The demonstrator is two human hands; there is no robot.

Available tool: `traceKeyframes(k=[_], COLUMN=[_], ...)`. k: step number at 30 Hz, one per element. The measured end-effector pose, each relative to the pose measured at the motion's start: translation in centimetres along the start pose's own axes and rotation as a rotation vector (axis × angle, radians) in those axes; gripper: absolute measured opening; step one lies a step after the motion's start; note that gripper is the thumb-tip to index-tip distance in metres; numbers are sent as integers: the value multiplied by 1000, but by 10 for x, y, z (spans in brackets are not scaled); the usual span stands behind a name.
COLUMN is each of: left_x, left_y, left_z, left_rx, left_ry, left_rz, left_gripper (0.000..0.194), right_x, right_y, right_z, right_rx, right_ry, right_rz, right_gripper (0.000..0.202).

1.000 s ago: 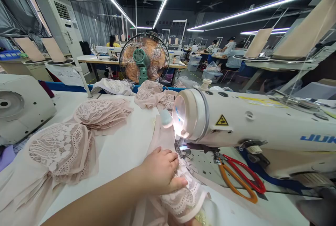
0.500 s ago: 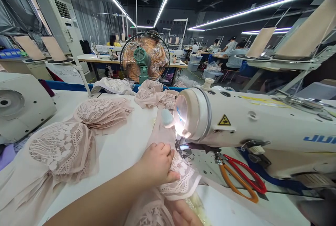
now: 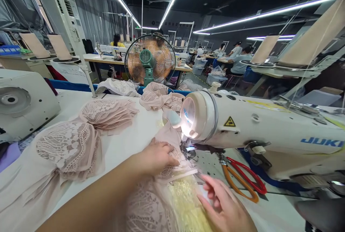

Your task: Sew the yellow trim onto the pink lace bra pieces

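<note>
My left hand [image 3: 159, 157] lies over pale pink lace fabric [image 3: 175, 169] just left of the presser foot [image 3: 188, 150], its fingers stretched across the cloth. To the right, my right hand [image 3: 226, 203] has its thumb and forefinger apart and the other fingers curled. Its forefinger is close to the fabric's edge; whether it touches is unclear. The white sewing machine [image 3: 231, 117] stands over the fabric, its needle area lit. Shiny pale yellow material [image 3: 188, 199] lies between my hands. Below my left forearm is a blurred lace cup [image 3: 145, 207].
Red-and-orange-handled scissors [image 3: 242, 178] lie beside the machine bed. Stacked lace cups [image 3: 64, 149] spread over the left side of the table. Another machine [image 3: 24, 102] stands at far left. A fan [image 3: 149, 59] is beyond the table, with thread cones [image 3: 265, 49] at right.
My right hand has come out from under the fabric and moved right and up. My left hand has shifted slightly left, its fingers flatter. More yellow material shows.
</note>
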State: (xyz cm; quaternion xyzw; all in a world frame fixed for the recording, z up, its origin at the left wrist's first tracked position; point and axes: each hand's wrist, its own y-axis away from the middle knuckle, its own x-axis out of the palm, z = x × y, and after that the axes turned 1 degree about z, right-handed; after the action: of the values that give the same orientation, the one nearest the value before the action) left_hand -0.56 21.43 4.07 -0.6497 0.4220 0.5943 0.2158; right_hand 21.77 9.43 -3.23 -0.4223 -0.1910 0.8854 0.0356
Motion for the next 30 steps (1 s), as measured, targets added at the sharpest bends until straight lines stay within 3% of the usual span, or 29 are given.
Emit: traceKeyframes(k=[3,7,10,14,21,30], left_x=[-2,-1,6,13,11,28], left_y=[2,4,3,0,0,-12], left_z=[-6,-18,-29,-40,-39,-25], left_rx=[94,175,203,158,172,222], left_ry=[-25,-8,5,-111,-223,-134], left_rz=[-29,-34,-81,-107,-123,-242], left_gripper=[45,36,11,28,19,10], right_x=[-4,-5,-5,0,9,10], right_y=[-24,-41,-35,-21,-24,-45], right_z=[-13,-4,-1,-8,-6,-2], right_rx=[-202,-333,-349,-345,-282,-371], right_ry=[337,396,347,284,290,587], right_rz=[-61,110,190,158,164,180], right_gripper=[41,29,24,19,25,17])
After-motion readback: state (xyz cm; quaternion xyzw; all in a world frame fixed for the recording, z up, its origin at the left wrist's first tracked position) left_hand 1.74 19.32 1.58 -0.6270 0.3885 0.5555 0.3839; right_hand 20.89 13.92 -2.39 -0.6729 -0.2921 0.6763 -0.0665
